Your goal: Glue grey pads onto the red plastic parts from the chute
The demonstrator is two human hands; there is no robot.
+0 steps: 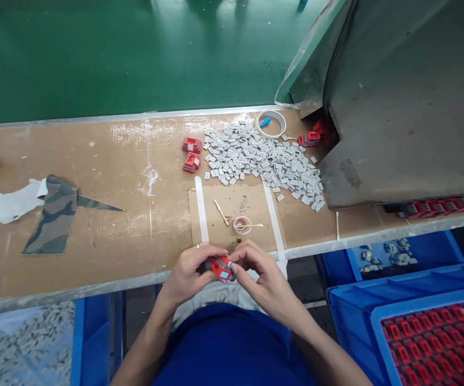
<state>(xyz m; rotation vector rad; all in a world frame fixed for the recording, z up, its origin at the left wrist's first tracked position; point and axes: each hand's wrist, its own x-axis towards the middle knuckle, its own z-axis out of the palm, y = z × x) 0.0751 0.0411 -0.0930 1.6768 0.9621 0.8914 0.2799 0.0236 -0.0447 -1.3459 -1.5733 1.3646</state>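
Note:
Just over the table's front edge, a red and grey part with a pale blue face is held between both hands. My left hand is closed round its left side. The thumb and fingertips of my right hand pinch its right side. Beyond the hands, a small round cup with a cotton swab across it and a thin white stick lie on taped cardboard. Farther back spreads a pile of small grey tiles, with two red and grey parts at its left.
A tape roll with a blue cap inside touches the pile. A large metal housing stands at right. Camouflage cloth lies at left. Blue bins below hold red parts and grey pieces. A green surface lies beyond.

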